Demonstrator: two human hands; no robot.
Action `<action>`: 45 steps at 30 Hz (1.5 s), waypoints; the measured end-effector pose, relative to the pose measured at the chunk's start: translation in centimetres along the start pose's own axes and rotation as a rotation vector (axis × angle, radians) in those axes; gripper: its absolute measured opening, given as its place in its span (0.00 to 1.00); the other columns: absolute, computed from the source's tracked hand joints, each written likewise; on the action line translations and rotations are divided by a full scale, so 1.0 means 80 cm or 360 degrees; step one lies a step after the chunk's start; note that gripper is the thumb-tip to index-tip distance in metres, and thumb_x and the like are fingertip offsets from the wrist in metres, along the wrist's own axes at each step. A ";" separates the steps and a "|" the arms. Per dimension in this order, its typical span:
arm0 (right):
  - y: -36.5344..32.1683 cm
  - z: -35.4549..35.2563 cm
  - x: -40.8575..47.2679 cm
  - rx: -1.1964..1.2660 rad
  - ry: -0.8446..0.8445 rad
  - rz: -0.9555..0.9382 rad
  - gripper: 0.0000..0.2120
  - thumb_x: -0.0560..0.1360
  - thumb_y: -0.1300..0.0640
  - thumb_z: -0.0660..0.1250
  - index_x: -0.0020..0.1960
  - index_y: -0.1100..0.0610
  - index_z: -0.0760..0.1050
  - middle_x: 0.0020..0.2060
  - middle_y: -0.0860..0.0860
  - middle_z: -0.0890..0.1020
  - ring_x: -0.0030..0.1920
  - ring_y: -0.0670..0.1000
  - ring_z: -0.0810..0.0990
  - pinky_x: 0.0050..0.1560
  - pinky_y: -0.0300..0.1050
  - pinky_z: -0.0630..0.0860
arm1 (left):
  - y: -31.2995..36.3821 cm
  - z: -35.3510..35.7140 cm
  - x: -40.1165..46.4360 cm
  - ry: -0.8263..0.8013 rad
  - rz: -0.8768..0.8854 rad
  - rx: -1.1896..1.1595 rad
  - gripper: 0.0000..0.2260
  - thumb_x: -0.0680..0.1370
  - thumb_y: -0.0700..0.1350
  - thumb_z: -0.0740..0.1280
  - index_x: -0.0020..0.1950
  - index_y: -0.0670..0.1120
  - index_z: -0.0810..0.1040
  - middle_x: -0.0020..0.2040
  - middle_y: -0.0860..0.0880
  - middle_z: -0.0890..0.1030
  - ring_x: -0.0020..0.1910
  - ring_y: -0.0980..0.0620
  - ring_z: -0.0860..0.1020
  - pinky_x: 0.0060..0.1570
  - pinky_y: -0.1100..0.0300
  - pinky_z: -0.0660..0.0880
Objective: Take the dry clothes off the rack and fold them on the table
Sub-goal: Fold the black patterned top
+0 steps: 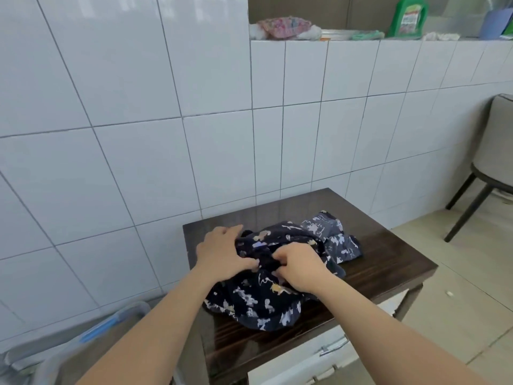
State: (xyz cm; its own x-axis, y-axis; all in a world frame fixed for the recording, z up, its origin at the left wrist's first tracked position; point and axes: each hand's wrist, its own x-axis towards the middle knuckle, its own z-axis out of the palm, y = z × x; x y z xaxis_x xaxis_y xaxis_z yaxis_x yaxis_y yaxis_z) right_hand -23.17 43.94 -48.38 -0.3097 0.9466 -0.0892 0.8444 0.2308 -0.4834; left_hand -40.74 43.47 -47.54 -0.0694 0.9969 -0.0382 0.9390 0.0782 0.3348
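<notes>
While my left hand (222,252) presses flat, my right hand (298,269) pinches the bunched garment (249,298) on the tabletop (388,254); I judge spreading comes next.

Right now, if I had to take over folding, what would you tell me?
Left hand: fingers mostly straight, resting on the dark printed garment, thumb against the cloth.
Right hand: fingers curled, pinching a bunch of the same garment.
The garment lies crumpled on the dark wooden table, by the tiled wall.
Done: it is off the rack and on the table.
Left: spread it flat and fold it. The rack is out of view, so I cannot tell what else remains.
</notes>
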 end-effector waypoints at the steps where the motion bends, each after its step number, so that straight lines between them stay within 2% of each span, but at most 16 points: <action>1: -0.007 -0.007 -0.003 0.0020 0.0037 -0.0094 0.11 0.74 0.63 0.65 0.47 0.48 0.80 0.44 0.50 0.82 0.48 0.54 0.80 0.51 0.46 0.77 | 0.008 0.000 -0.002 -0.0085 0.0090 -0.0133 0.40 0.70 0.61 0.72 0.77 0.55 0.58 0.75 0.50 0.63 0.73 0.47 0.62 0.70 0.49 0.62; 4: -0.022 -0.038 -0.012 0.0209 0.0239 -0.0221 0.14 0.75 0.65 0.61 0.41 0.48 0.77 0.35 0.45 0.81 0.42 0.49 0.81 0.45 0.35 0.74 | 0.021 -0.006 -0.003 -0.0501 0.0116 -0.1245 0.43 0.72 0.52 0.74 0.79 0.56 0.50 0.75 0.51 0.64 0.70 0.53 0.65 0.67 0.58 0.60; 7: -0.012 -0.069 -0.019 0.0476 0.0565 -0.0185 0.15 0.76 0.66 0.61 0.42 0.46 0.78 0.38 0.39 0.80 0.43 0.41 0.79 0.45 0.26 0.70 | 0.018 -0.007 -0.001 -0.0652 0.0114 -0.1799 0.38 0.70 0.56 0.73 0.76 0.59 0.59 0.74 0.55 0.64 0.70 0.55 0.64 0.69 0.57 0.61; 10: -0.002 -0.085 -0.027 0.0729 0.0633 -0.0168 0.17 0.78 0.65 0.62 0.41 0.44 0.79 0.44 0.43 0.83 0.46 0.44 0.81 0.51 0.37 0.77 | 0.028 0.001 0.013 -0.0481 -0.0186 -0.1667 0.37 0.73 0.63 0.68 0.77 0.54 0.59 0.75 0.52 0.65 0.70 0.50 0.67 0.70 0.53 0.64; 12: -0.005 -0.089 -0.034 0.0730 0.0620 -0.0246 0.19 0.77 0.66 0.62 0.42 0.42 0.79 0.44 0.48 0.84 0.46 0.49 0.82 0.51 0.42 0.78 | 0.041 0.010 0.017 -0.0361 -0.0301 -0.1163 0.31 0.76 0.52 0.69 0.76 0.45 0.62 0.68 0.46 0.72 0.65 0.45 0.72 0.59 0.57 0.71; 14: -0.013 -0.093 -0.038 0.0729 0.0622 -0.0368 0.20 0.76 0.67 0.63 0.42 0.41 0.80 0.44 0.49 0.84 0.47 0.50 0.81 0.52 0.42 0.77 | 0.053 0.015 0.015 -0.0207 -0.0154 -0.0547 0.05 0.76 0.38 0.62 0.46 0.42 0.78 0.43 0.45 0.79 0.50 0.43 0.76 0.42 0.59 0.68; 15: -0.016 -0.097 -0.041 0.0722 0.0637 -0.0411 0.20 0.76 0.67 0.63 0.43 0.42 0.80 0.45 0.48 0.84 0.48 0.48 0.81 0.53 0.41 0.77 | 0.052 0.020 0.016 -0.0096 -0.0111 -0.0431 0.10 0.76 0.36 0.61 0.35 0.43 0.74 0.34 0.46 0.75 0.43 0.44 0.75 0.38 0.59 0.66; 21: 0.036 -0.132 -0.050 0.0486 0.1191 -0.0266 0.15 0.77 0.68 0.62 0.43 0.49 0.79 0.45 0.45 0.81 0.46 0.39 0.77 0.47 0.24 0.66 | -0.016 -0.008 0.038 0.0697 -0.0716 -0.1690 0.07 0.77 0.39 0.63 0.46 0.44 0.81 0.45 0.44 0.82 0.45 0.45 0.80 0.45 0.52 0.76; 26: 0.068 -0.062 -0.031 -0.0419 0.0530 0.0266 0.14 0.77 0.64 0.62 0.57 0.52 0.79 0.55 0.51 0.76 0.55 0.52 0.74 0.52 0.46 0.74 | -0.016 -0.028 0.022 0.0669 -0.0627 -0.1388 0.08 0.78 0.42 0.57 0.47 0.42 0.76 0.45 0.46 0.78 0.46 0.45 0.75 0.44 0.54 0.71; 28: 0.048 -0.043 -0.030 -0.0282 0.0809 0.0322 0.14 0.79 0.62 0.59 0.60 0.53 0.77 0.57 0.52 0.74 0.58 0.54 0.73 0.54 0.48 0.74 | -0.014 -0.024 0.017 0.0530 -0.0575 -0.1450 0.10 0.78 0.44 0.57 0.48 0.42 0.76 0.47 0.45 0.79 0.49 0.45 0.77 0.52 0.50 0.75; 30: 0.020 -0.028 -0.033 0.0026 0.0978 0.0077 0.13 0.80 0.55 0.60 0.63 0.54 0.74 0.58 0.52 0.73 0.58 0.53 0.73 0.56 0.47 0.72 | -0.011 -0.024 0.012 0.0445 -0.0553 -0.1454 0.12 0.80 0.47 0.56 0.50 0.42 0.76 0.50 0.43 0.80 0.48 0.45 0.78 0.51 0.52 0.76; 34: -0.032 0.013 -0.029 0.0005 0.0163 -0.0341 0.34 0.71 0.37 0.68 0.71 0.51 0.64 0.64 0.48 0.70 0.64 0.49 0.69 0.66 0.50 0.67 | 0.008 -0.027 0.007 0.0182 -0.0460 -0.1622 0.12 0.82 0.49 0.57 0.50 0.45 0.78 0.48 0.44 0.82 0.49 0.45 0.80 0.51 0.50 0.77; 36: -0.036 0.012 -0.015 -0.0092 0.0222 -0.0248 0.19 0.75 0.43 0.67 0.60 0.53 0.73 0.55 0.50 0.77 0.59 0.53 0.74 0.63 0.50 0.69 | 0.009 -0.036 0.007 0.0133 -0.0487 -0.1884 0.10 0.81 0.49 0.61 0.48 0.47 0.79 0.48 0.44 0.83 0.49 0.45 0.81 0.53 0.50 0.79; 38: -0.035 0.000 -0.011 -0.0320 0.0379 -0.0320 0.13 0.77 0.44 0.65 0.39 0.50 0.69 0.36 0.46 0.75 0.45 0.52 0.74 0.57 0.47 0.68 | -0.010 -0.043 0.011 0.0360 -0.0510 -0.1601 0.10 0.80 0.48 0.61 0.45 0.45 0.79 0.48 0.45 0.82 0.49 0.46 0.80 0.53 0.51 0.77; 41: -0.028 -0.009 -0.019 -0.0219 -0.0139 -0.0408 0.25 0.74 0.35 0.63 0.33 0.55 0.66 0.30 0.49 0.70 0.35 0.52 0.70 0.42 0.46 0.66 | -0.055 -0.039 0.007 0.0346 -0.0519 -0.0498 0.09 0.76 0.48 0.63 0.45 0.42 0.74 0.48 0.44 0.79 0.42 0.49 0.74 0.38 0.58 0.70; 45: -0.011 0.006 -0.018 -0.0136 -0.0165 -0.0167 0.30 0.82 0.42 0.50 0.35 0.59 0.77 0.36 0.56 0.81 0.41 0.54 0.79 0.50 0.48 0.72 | -0.048 -0.006 -0.002 0.0124 -0.0232 -0.0109 0.19 0.73 0.43 0.65 0.65 0.47 0.72 0.64 0.46 0.72 0.60 0.47 0.73 0.57 0.55 0.72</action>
State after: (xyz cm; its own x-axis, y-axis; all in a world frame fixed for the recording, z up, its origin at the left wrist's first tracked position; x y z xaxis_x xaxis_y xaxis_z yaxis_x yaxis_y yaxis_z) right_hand -23.65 42.28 -48.25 -0.4379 0.8890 -0.1336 0.8379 0.3497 -0.4191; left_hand -44.48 43.02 -48.35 -0.2315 0.9726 -0.0191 0.8922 0.2201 0.3944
